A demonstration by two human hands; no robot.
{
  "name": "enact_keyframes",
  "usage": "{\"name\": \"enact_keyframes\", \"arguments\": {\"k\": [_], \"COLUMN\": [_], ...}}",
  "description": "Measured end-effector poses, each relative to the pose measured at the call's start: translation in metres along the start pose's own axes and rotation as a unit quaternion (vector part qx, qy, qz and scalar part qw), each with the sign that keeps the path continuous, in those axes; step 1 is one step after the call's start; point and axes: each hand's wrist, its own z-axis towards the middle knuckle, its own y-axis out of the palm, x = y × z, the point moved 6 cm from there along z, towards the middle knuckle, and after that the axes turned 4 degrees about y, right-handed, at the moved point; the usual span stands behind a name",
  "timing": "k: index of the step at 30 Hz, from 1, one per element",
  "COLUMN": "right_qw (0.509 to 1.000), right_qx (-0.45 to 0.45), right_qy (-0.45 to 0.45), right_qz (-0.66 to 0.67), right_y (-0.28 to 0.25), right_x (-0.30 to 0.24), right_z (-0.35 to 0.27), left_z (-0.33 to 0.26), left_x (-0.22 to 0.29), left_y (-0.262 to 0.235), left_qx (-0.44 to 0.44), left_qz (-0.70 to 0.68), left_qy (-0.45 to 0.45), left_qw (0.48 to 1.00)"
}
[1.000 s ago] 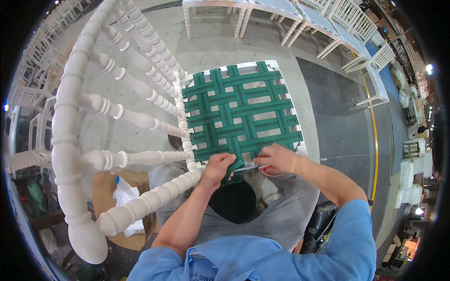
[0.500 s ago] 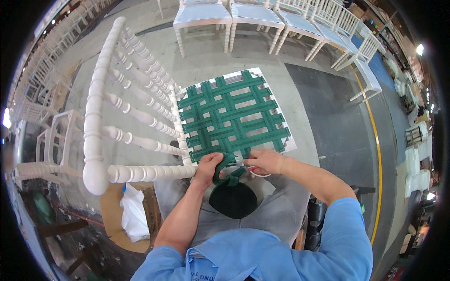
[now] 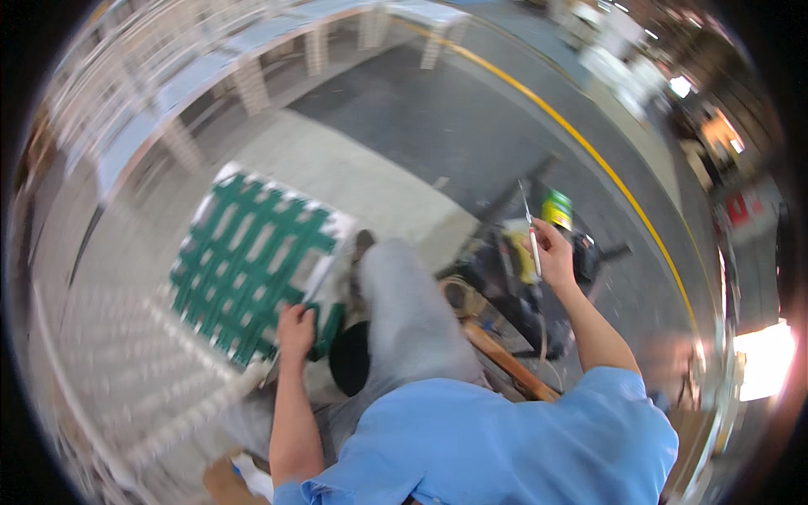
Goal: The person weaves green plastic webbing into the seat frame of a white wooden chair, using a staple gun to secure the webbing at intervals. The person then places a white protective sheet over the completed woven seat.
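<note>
My left hand [image 3: 296,331] is closed on the green webbing [image 3: 328,330] at the near edge of the chair seat. Woven strips of the same green cover the seat [image 3: 252,257], and the white spindle back [image 3: 160,370] of the chair is smeared by motion at the lower left. Out to the right, my right hand [image 3: 553,257] grips slim scissors [image 3: 534,251] by their white and red handles, the metal tips pointing up and away. Below the seat edge, by my leg, shows a dark round thing [image 3: 349,358].
Beside my right hand, a green and yellow can [image 3: 557,210] stands on a dark, cluttered low stand [image 3: 509,290]. A wooden bar [image 3: 509,362] lies by my right leg. White chairs [image 3: 202,80] line the far left. A yellow line [image 3: 581,139] crosses the floor.
My view has swung to the right, so the chair now appears further left. My right hand has left the seat edge with the scissors and reached out right; my left hand stays at the webbing.
</note>
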Motion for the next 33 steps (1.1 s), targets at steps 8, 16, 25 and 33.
{"name": "enact_keyframes", "arguments": {"k": [8,16,25,33], "right_qw": [0.956,0.936,0.971,0.938], "right_qx": [0.1,-0.037,-0.027,-0.331], "right_qy": [0.102,0.112,0.037,-0.094], "right_qz": [-0.254,-0.331,-0.235,0.052], "right_y": [-0.13,-0.069,-0.043,0.157], "right_x": [0.117,0.16,0.088,-0.095], "right_z": [-0.091,-0.098,-0.074,-0.054], "left_z": [-0.003,-0.034,-0.089,-0.087], "left_x": [0.029,0.009,-0.005,0.149], "left_y": [0.029,0.014,-0.047,-0.159], "left_qx": [0.037,-0.022,0.0,0.108], "left_qz": [0.054,0.052,-0.211,-0.536], "left_qy": [0.079,0.017,-0.098,0.026], "left_qw": [0.995,0.998,0.972,0.837]}}
